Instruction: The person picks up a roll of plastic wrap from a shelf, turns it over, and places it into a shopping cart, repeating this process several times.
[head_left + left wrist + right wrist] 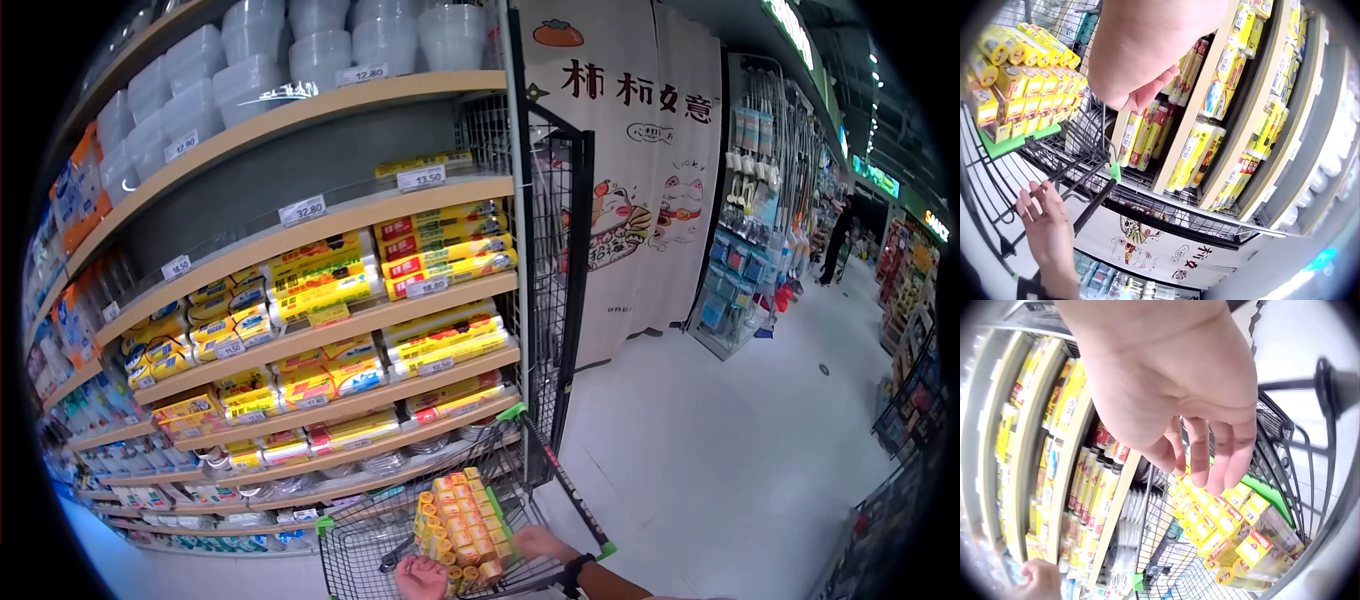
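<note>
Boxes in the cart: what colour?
The boxes are yellow with red labels; clearest in the right wrist view.

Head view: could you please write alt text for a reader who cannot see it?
A wire shopping cart holding stacked yellow boxes stands beside supermarket shelves of yellow and red boxed rolls with price tags. The person's left hand and right hand are at the cart's near edge. To the right, a white-floored aisle leads away.
</note>
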{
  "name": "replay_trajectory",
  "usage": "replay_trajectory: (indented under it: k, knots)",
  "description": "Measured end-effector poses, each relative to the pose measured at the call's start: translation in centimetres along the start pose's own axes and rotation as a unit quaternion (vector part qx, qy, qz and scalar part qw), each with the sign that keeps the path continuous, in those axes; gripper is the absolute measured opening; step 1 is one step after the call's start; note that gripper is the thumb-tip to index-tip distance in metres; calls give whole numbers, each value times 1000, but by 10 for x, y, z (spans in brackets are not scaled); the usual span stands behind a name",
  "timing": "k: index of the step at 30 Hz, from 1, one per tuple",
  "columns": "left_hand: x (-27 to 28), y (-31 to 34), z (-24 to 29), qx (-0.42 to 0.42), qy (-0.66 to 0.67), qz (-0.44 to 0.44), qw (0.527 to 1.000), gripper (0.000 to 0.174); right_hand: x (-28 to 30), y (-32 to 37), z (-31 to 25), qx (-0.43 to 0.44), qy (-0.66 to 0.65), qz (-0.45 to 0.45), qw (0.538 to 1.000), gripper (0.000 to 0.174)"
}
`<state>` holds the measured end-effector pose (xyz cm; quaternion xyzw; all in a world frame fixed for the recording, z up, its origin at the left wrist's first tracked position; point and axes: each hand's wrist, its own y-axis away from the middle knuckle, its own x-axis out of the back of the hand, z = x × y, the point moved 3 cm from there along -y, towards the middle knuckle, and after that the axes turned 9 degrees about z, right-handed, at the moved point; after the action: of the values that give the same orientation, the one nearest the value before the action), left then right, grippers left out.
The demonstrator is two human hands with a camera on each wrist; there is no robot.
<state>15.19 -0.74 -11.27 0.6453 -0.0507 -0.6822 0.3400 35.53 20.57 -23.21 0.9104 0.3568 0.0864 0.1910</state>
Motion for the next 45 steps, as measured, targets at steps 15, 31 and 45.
replay_trajectory:
  k: [15,31,45]
  knots:
    - [-124,-12,-112,-141,1,27,990,18,155,36,-126,107,-31,-5,994,25]
    - [-401,-97,35,-659,-328,-134,664,42,219,-33,-449,348,136,122,920,26]
    - [-587,-144,103,-883,-426,-84,175,49,110,-40,-764,543,361,300,697,30]
